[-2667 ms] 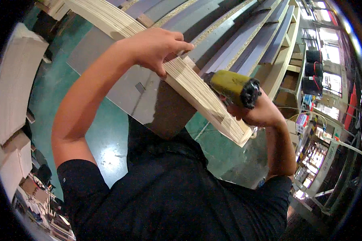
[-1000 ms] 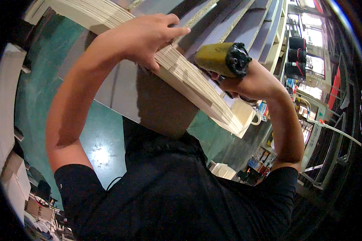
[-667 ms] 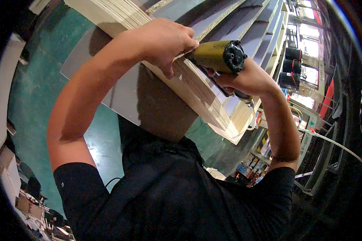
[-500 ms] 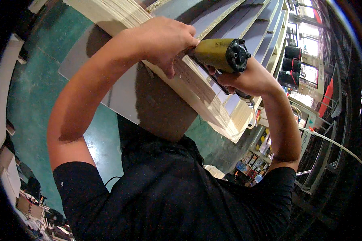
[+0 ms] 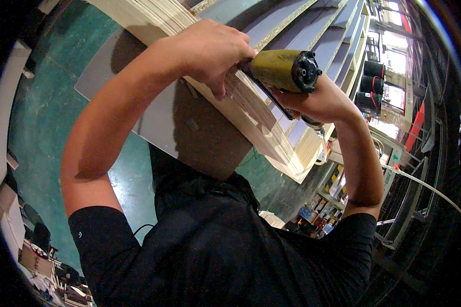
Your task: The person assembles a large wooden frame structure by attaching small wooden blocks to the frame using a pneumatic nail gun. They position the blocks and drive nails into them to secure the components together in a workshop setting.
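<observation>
The left hand, elbow bent outward, arches over one layered wooden beam, its thumb clasping the near side. One yellow pneumatic nail gun, nose beside the left fingertips, is gripped in the right hand. Farther right are three black containers, apparently bins.

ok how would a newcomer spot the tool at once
Find the pale layered wood slanting down to the right. Just right of the left hand there, the right hand grips the tool. Its yellow barrel and black end cap stand out from the wood.
</observation>
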The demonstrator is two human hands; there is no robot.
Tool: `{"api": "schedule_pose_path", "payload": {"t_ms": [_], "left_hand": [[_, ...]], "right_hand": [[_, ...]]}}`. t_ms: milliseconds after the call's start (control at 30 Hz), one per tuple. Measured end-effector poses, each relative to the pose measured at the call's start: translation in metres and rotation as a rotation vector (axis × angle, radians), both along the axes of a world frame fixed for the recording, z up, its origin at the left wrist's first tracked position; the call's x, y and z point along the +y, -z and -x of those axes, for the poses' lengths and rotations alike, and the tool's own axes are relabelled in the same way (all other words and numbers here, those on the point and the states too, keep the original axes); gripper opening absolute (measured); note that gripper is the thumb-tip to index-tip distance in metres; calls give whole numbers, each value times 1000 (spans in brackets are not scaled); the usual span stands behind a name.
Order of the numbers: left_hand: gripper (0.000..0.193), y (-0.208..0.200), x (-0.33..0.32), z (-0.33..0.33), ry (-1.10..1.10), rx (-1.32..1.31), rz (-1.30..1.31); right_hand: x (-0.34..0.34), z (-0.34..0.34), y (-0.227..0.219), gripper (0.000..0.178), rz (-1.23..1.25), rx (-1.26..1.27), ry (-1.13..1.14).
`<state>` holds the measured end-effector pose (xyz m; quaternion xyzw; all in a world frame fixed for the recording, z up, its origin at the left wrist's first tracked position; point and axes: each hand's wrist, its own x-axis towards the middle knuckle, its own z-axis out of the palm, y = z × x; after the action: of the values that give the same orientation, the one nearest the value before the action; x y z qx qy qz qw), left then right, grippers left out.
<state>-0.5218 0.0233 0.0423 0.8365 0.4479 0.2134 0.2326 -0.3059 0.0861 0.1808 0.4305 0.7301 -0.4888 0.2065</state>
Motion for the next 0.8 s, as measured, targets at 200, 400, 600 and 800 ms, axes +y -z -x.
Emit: {"api": "schedule_pose_path", "payload": {"t_ms": [200,400,600,800], "left_hand": [[80,0,-1,0,-20,4,26],[87,-2,-3,-3,-39,29,29],[101,-5,-4,-3,-55,48,66],[108,0,-2,-2,-32,13,32]], "right_hand": [[-4,-1,-1,33,-22,-44,50],[0,-12,4,33,35,-37,41],[-25,-67,-8,40,30,30,30],[-89,-151,-45,47,66,99,83]]}}
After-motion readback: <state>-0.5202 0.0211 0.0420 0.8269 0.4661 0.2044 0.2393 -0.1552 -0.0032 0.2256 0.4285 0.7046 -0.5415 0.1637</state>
